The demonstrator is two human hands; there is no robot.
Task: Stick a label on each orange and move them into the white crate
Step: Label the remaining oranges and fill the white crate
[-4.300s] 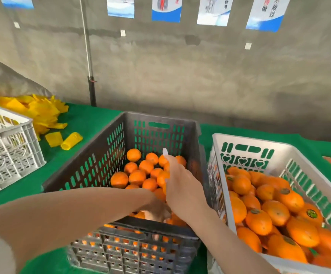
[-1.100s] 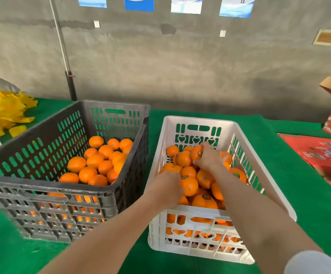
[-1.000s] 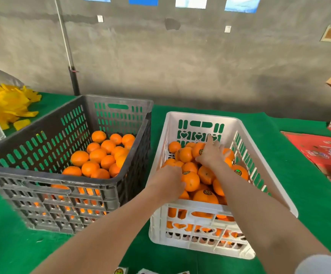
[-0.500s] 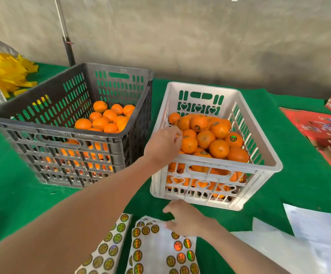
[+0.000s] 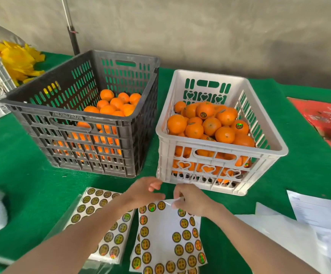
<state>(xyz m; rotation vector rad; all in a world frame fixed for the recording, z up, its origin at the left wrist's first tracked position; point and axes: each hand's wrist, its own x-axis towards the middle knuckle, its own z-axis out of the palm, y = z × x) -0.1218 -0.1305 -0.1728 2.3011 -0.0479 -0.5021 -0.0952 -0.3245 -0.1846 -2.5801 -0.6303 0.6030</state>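
One label sheet (image 5: 166, 230), edge between right fingers (image 5: 177, 197) (left fingers (image 5: 154, 187) alongside)

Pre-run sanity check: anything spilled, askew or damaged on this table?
Nothing spilled or damaged: all visible oranges sit inside the dark grey slatted plastic crate or the white plastic crate. Only oddity: the far edge of the white paper label sheet curls up where the right hand pinches it.
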